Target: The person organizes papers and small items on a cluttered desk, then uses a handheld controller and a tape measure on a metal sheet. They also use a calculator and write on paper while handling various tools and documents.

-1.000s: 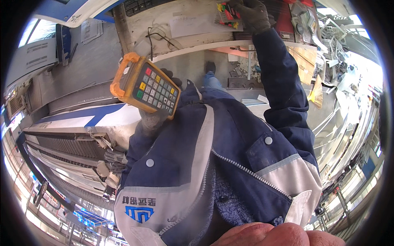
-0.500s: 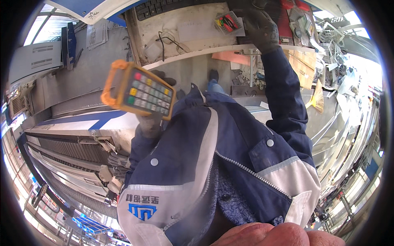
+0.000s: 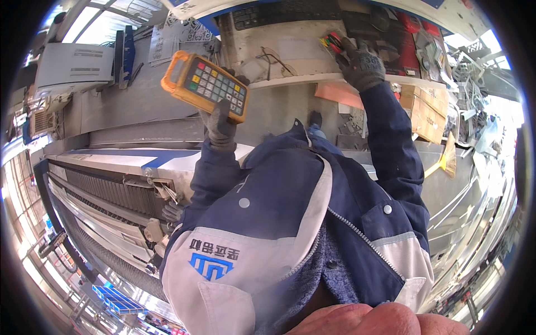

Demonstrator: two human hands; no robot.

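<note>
Around you, the pale bench (image 3: 312, 72) carries 1 dark keyboard (image 3: 268, 18) at its far side, 1 sheet of white paper (image 3: 304, 49) and 1 dark-framed pair of glasses (image 3: 277, 60) just left of it. To the right lie red items (image 3: 410, 23) and a heap of metal offcuts. Beyond the bench's right end you have 1 cardboard box (image 3: 424, 114) and 1 broom (image 3: 448, 159), its bristles spread upright. An orange-pink sheet (image 3: 338, 95) shows below the bench edge, and 1 white cabinet (image 3: 72, 67) stands at your far left.

You have 1 yellow-framed pendant (image 3: 207, 86), held off to your left, in front of the grey surface and hiding part of it. Its long axis slants from upper left to lower right; the looped handle points upper left, and the keys face up toward you. Your gloved left hand (image 3: 222, 120) is closed around its lower right end, thumb over the front.

Your gloved right hand (image 3: 362, 64) is partly open, fingers bent at 1 small case (image 3: 333, 42) with red and yellow pieces, too small to count; you cannot tell whether it grips the case.
</note>
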